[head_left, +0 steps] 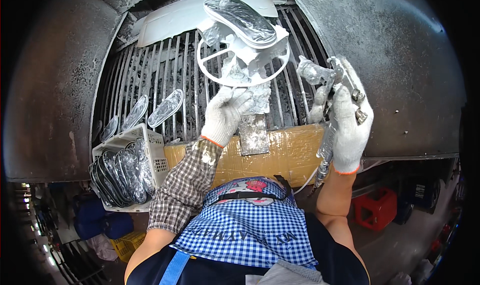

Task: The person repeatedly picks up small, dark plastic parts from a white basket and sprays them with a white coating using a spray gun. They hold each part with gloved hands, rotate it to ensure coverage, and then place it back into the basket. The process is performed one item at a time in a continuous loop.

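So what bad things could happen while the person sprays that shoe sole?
The shoe sole rests high on a paint-caked stand that the left hand grips from below; a jolt might tip it off. The spray gun in the right hand sits close to that glove, so mist could coat the fingers. Soles lean crowded in the white basket and might slide out.

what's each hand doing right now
Left hand: closed on the paint-caked stand under the shoe sole.
Right hand: closed on the spray gun.
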### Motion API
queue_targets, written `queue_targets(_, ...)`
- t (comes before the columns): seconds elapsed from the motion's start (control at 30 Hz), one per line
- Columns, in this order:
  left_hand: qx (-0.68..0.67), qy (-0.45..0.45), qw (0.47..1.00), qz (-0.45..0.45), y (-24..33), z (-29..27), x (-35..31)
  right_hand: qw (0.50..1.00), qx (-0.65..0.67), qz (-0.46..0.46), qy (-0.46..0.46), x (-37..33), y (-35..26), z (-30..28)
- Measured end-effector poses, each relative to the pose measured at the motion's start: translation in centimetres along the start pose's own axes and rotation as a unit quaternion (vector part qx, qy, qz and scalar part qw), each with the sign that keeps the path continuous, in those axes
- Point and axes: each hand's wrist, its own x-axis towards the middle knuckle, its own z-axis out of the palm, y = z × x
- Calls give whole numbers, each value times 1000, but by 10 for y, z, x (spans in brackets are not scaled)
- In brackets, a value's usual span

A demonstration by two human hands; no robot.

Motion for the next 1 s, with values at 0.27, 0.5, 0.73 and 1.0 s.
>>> queue_targets(0.27, 1, -3, 1000, 24, 25, 2, -2, 999, -6, 25, -39, -2, 3, -6)
queue_targets(0.5, 18, 1, 999, 45, 40, -13, 2, 998, 33, 31, -31, 0, 6, -1)
queue_targets(0.73, 40, -38, 995, 78, 60, -9, 7, 994, 43, 59, -78, 0, 16, 11)
queue_targets(1.0, 41, -3, 995, 96, 80, -14, 19, 998, 7, 30, -63, 15, 32, 12)
